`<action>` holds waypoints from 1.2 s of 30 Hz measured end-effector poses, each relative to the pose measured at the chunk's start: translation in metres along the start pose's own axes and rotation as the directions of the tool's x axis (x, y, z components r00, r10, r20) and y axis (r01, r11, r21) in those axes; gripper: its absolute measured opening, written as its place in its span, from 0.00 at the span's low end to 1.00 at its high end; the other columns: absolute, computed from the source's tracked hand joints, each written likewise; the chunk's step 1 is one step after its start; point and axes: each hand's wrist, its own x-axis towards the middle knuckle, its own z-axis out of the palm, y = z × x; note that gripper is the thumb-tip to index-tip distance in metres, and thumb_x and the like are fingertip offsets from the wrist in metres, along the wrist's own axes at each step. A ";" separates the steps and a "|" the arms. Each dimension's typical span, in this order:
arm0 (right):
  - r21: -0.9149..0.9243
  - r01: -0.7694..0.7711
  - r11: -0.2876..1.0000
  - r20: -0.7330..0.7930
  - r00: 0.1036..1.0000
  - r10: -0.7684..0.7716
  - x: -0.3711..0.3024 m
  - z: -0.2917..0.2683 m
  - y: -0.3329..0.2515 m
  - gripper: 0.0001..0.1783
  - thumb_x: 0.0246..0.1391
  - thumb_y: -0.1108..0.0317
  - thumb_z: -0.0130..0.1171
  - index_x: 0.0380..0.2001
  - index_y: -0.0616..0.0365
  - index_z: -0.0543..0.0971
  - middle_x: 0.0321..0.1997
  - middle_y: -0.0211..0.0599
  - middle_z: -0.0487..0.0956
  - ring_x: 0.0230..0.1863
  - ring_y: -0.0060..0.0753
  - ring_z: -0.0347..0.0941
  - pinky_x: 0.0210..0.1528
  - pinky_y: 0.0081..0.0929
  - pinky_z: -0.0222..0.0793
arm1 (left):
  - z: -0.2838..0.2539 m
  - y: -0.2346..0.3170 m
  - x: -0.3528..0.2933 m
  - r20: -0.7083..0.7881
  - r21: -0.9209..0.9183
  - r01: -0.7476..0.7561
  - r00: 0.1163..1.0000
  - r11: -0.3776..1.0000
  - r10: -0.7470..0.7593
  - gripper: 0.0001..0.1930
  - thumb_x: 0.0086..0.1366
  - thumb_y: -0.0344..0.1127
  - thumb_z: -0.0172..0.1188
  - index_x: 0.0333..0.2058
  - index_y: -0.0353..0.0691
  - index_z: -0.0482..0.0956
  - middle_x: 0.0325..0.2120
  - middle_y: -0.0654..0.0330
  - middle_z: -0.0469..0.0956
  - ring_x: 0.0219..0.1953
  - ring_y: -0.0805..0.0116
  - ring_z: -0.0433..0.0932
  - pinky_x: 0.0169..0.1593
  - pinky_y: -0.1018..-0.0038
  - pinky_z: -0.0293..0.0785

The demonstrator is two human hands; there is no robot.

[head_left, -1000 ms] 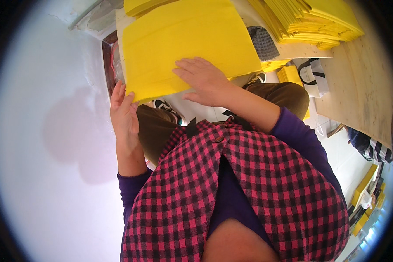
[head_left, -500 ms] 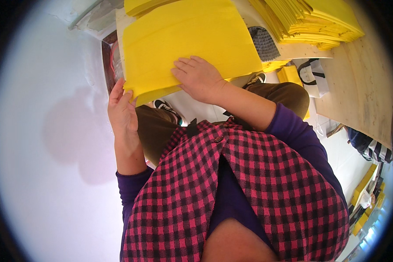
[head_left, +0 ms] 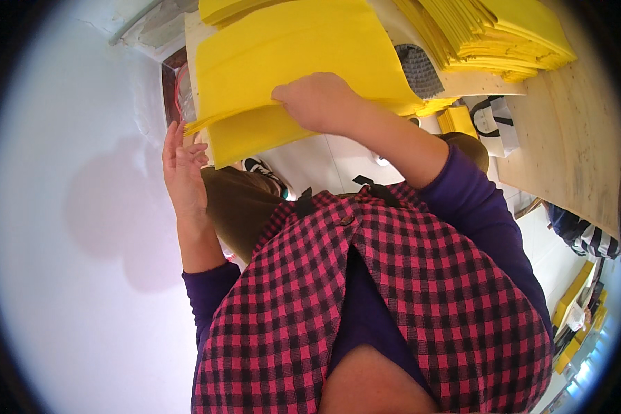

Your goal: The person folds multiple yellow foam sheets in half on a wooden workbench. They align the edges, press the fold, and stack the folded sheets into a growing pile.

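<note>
Large yellow sheets (head_left: 303, 58), felt-like and stacked, lie on the light wooden table ahead of me. My right hand (head_left: 318, 102) is closed on the near edge of the upper sheets, lifting it a little. Beneath that edge a lower yellow layer (head_left: 255, 136) hangs down past the table's front toward my knees. Its fingers stretched and apart, my left hand (head_left: 186, 169) is at the left front corner of the upper sheets. Whether its fingertips touch that corner I cannot tell.
A tall pile of folded yellow pieces (head_left: 510, 38) stands at the far right. A grey textured pad (head_left: 419, 71) lies between it and my sheets. Below sits a white bag with black handles (head_left: 497, 124). A white wall (head_left: 69, 241) runs along my left; a wooden board (head_left: 566, 138) is on the right.
My right hand has gone from lying flat on the sheets to gripping their near edge, slightly raised. My left hand has let go of the corner and spread its fingers. The lower layer shows more.
</note>
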 end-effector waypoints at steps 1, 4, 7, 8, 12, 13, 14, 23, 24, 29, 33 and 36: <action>0.015 0.020 1.000 0.005 1.000 -0.020 0.003 -0.003 0.002 0.09 0.51 0.67 0.48 0.32 0.55 0.77 0.31 0.46 0.79 0.35 0.52 0.76 0.37 0.47 0.70 | -0.002 0.000 0.003 0.025 0.083 -0.016 1.000 0.996 0.014 0.28 0.63 0.27 0.55 0.61 0.34 0.59 0.58 0.53 0.63 0.37 0.74 0.74 0.36 0.80 0.70; 0.044 0.041 0.998 0.054 0.998 -0.044 0.013 -0.013 0.008 0.11 0.53 0.66 0.47 0.34 0.55 0.77 0.33 0.46 0.79 0.37 0.52 0.75 0.39 0.47 0.70 | -0.004 -0.002 0.015 0.088 0.264 -0.020 0.996 0.964 -0.003 0.32 0.59 0.23 0.57 0.62 0.35 0.58 0.54 0.55 0.68 0.33 0.77 0.73 0.33 0.82 0.69; 0.047 0.064 0.997 0.116 0.991 -0.070 0.023 -0.022 0.011 0.11 0.53 0.65 0.47 0.36 0.55 0.77 0.34 0.46 0.78 0.38 0.52 0.74 0.41 0.46 0.69 | -0.003 -0.004 0.032 0.115 0.376 -0.010 0.993 0.927 -0.036 0.30 0.56 0.20 0.59 0.59 0.36 0.63 0.45 0.59 0.75 0.30 0.80 0.72 0.32 0.83 0.67; 0.041 0.076 0.996 0.152 0.985 -0.081 0.027 -0.025 0.011 0.12 0.54 0.65 0.47 0.36 0.55 0.77 0.34 0.46 0.78 0.38 0.52 0.74 0.41 0.46 0.69 | -0.004 -0.005 0.038 0.120 0.407 -0.008 0.992 0.913 -0.045 0.29 0.56 0.19 0.59 0.58 0.36 0.66 0.41 0.61 0.77 0.30 0.80 0.72 0.32 0.83 0.67; 0.036 0.071 0.997 0.197 0.977 -0.076 0.034 -0.032 0.010 0.12 0.54 0.64 0.49 0.37 0.55 0.77 0.34 0.45 0.78 0.40 0.51 0.74 0.43 0.45 0.68 | -0.006 -0.013 0.055 0.062 0.406 0.154 0.979 0.901 -0.195 0.15 0.57 0.22 0.61 0.45 0.36 0.77 0.29 0.66 0.79 0.26 0.80 0.69 0.30 0.83 0.64; 0.036 0.053 0.998 0.209 0.976 -0.060 0.033 -0.033 0.012 0.12 0.53 0.64 0.50 0.38 0.55 0.77 0.35 0.44 0.78 0.41 0.50 0.73 0.43 0.44 0.68 | -0.007 -0.016 0.055 0.061 0.405 0.145 0.981 0.903 -0.185 0.12 0.57 0.23 0.61 0.42 0.36 0.79 0.28 0.67 0.78 0.25 0.80 0.69 0.30 0.83 0.63; 0.031 0.027 0.999 0.229 0.973 -0.033 0.029 -0.034 0.013 0.12 0.52 0.65 0.51 0.39 0.54 0.77 0.36 0.43 0.78 0.41 0.49 0.73 0.43 0.43 0.69 | -0.008 -0.019 0.056 0.060 0.403 0.136 0.983 0.905 -0.175 0.09 0.58 0.24 0.61 0.39 0.36 0.80 0.26 0.67 0.78 0.25 0.80 0.68 0.30 0.83 0.63; 0.000 -0.147 0.989 0.143 0.979 0.145 -0.054 -0.053 0.083 0.17 0.45 0.70 0.59 0.42 0.56 0.77 0.39 0.41 0.80 0.44 0.44 0.75 0.44 0.35 0.70 | -0.019 -0.045 0.053 0.051 0.284 0.159 0.982 0.946 -0.181 0.07 0.58 0.25 0.62 0.37 0.35 0.80 0.25 0.68 0.77 0.23 0.81 0.66 0.28 0.82 0.59; 0.020 -0.190 0.982 0.132 0.974 0.185 -0.061 -0.057 0.093 0.17 0.44 0.71 0.60 0.42 0.57 0.77 0.40 0.41 0.80 0.44 0.43 0.75 0.45 0.34 0.70 | -0.020 -0.046 0.052 0.052 0.287 0.151 0.984 0.946 -0.173 0.07 0.58 0.25 0.61 0.37 0.35 0.80 0.25 0.67 0.77 0.23 0.81 0.66 0.28 0.82 0.59; 0.164 -0.289 0.943 0.029 0.957 0.288 -0.085 -0.059 0.129 0.18 0.42 0.79 0.61 0.41 0.60 0.79 0.41 0.40 0.80 0.45 0.39 0.75 0.48 0.29 0.70 | -0.024 -0.047 0.047 0.034 0.326 0.185 0.978 0.927 -0.207 0.09 0.57 0.21 0.59 0.37 0.34 0.81 0.30 0.63 0.79 0.29 0.77 0.72 0.34 0.81 0.64; 0.294 -0.204 0.934 -0.066 0.970 0.233 -0.095 -0.043 0.147 0.18 0.41 0.82 0.60 0.39 0.60 0.79 0.41 0.37 0.80 0.46 0.36 0.75 0.49 0.27 0.70 | -0.027 -0.048 0.043 0.095 0.371 0.084 0.987 0.925 -0.128 0.13 0.54 0.17 0.56 0.38 0.33 0.81 0.39 0.57 0.80 0.41 0.70 0.75 0.45 0.79 0.68; 0.387 -0.174 0.905 -0.134 0.961 0.243 -0.098 -0.031 0.155 0.16 0.42 0.82 0.60 0.39 0.60 0.79 0.39 0.34 0.81 0.43 0.32 0.76 0.47 0.25 0.70 | -0.029 -0.046 0.042 0.115 0.369 0.081 0.984 0.926 -0.132 0.14 0.54 0.17 0.55 0.39 0.33 0.81 0.41 0.56 0.80 0.43 0.68 0.75 0.48 0.78 0.68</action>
